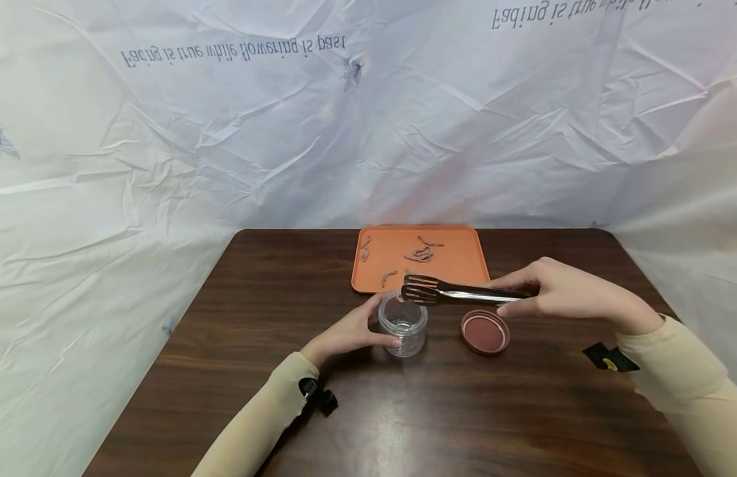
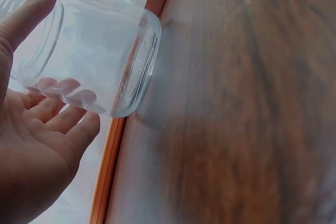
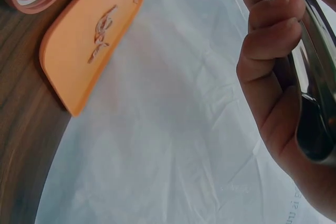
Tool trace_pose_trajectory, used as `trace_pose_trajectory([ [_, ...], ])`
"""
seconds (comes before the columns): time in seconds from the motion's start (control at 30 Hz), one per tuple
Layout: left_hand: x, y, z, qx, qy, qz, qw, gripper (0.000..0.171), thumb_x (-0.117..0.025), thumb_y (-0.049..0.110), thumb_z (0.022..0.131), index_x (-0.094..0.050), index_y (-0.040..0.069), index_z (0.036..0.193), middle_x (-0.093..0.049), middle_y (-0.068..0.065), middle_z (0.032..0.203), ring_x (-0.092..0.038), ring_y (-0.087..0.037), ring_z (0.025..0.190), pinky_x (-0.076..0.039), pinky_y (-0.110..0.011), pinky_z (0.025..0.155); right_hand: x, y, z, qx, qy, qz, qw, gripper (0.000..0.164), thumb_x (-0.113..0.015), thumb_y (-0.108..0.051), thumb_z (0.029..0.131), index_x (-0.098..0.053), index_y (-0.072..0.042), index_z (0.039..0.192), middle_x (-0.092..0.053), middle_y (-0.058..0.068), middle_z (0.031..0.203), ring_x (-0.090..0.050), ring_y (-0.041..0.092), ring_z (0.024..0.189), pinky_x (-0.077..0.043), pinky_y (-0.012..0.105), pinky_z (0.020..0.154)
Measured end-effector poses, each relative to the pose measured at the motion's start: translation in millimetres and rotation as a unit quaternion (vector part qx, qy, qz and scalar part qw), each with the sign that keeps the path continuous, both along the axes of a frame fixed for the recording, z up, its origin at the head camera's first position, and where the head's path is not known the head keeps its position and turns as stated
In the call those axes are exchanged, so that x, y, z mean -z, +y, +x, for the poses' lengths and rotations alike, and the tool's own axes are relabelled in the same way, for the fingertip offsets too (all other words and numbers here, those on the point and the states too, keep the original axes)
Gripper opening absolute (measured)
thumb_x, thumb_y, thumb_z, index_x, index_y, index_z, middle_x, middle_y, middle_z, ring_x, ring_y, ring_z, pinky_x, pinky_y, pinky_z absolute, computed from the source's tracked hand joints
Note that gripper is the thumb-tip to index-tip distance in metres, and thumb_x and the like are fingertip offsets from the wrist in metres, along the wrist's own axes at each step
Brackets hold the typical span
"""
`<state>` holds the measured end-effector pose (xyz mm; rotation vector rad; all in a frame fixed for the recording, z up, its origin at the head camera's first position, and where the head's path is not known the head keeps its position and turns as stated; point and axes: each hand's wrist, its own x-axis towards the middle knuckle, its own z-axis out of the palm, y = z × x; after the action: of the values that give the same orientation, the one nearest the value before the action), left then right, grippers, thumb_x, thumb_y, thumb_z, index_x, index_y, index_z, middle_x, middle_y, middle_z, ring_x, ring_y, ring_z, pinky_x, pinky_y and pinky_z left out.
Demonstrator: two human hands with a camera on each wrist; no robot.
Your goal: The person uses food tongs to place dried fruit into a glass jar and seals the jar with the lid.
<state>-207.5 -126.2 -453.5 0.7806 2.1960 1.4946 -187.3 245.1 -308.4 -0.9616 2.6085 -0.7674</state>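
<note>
My left hand (image 1: 350, 332) grips a clear, lidless jar (image 1: 411, 344) by its side, thumb on the near side and fingers behind. In the left wrist view the fingertips show through the transparent wall of the jar (image 2: 94, 51). My right hand (image 1: 561, 291) holds dark metal tongs (image 1: 472, 295) with slotted ends, nearly level. The slotted ends are over the jar's mouth, and a small pale bit shows at their tips. In the right wrist view my fingers (image 3: 273, 40) curl around the handles of the tongs (image 3: 315, 77).
An orange tray (image 1: 463, 255) lies behind the jar, with several thin, wrinkled, brownish strips (image 1: 424, 255) scattered on it. Right of the jar, a reddish-brown round lid (image 1: 485, 332) rests on the dark wooden table (image 1: 273, 285). White printed sheeting (image 1: 404, 132) hangs around the table.
</note>
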Motion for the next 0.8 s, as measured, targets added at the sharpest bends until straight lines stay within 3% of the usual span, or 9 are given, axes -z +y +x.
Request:
trace_pose_trajectory([
  [0.17, -0.2, 0.4, -0.1, 0.002, -0.010, 0.002, 1.0000, 0.088, -0.084, 0.029, 0.085, -0.031, 0.033, 0.155, -0.045, 0.003, 0.149, -0.046, -0.019, 0.138, -0.041, -0.037, 0.109, 2.8, -4.5, -2.1, -0.017, -0.012, 0.009, 1.000, 0.041, -0.073, -0.049, 0.091, -0.070, -0.032, 0.127, -0.071, -0.020, 0.108, -0.058, 0.004, 0.078, -0.046, 0.024, 0.070],
  [0.3, 0.6, 0.4, -0.8, 0.001, -0.008, -0.003, 1.0000, 0.088, -0.085, 0.029, 0.085, -0.031, 0.035, 0.154, -0.045, 0.004, 0.149, -0.048, -0.014, 0.136, -0.041, -0.036, 0.109, 3.1, -8.7, -3.0, -0.020, -0.018, 0.022, 0.999, 0.040, -0.073, -0.050, 0.090, -0.070, -0.034, 0.127, -0.071, -0.018, 0.105, -0.054, 0.005, 0.074, -0.043, 0.025, 0.066],
  [0.8, -0.3, -0.6, 0.8, -0.009, -0.012, -0.017, 0.9997, 0.092, -0.085, 0.029, 0.084, -0.029, 0.031, 0.157, -0.043, 0.003, 0.150, -0.049, -0.016, 0.135, -0.042, -0.035, 0.107, 7.0, -14.4, -6.4, -0.040, -0.005, 0.028, 0.999, 0.037, -0.072, -0.050, 0.092, -0.070, -0.038, 0.127, -0.069, -0.024, 0.113, -0.063, 0.002, 0.093, -0.048, 0.023, 0.077],
])
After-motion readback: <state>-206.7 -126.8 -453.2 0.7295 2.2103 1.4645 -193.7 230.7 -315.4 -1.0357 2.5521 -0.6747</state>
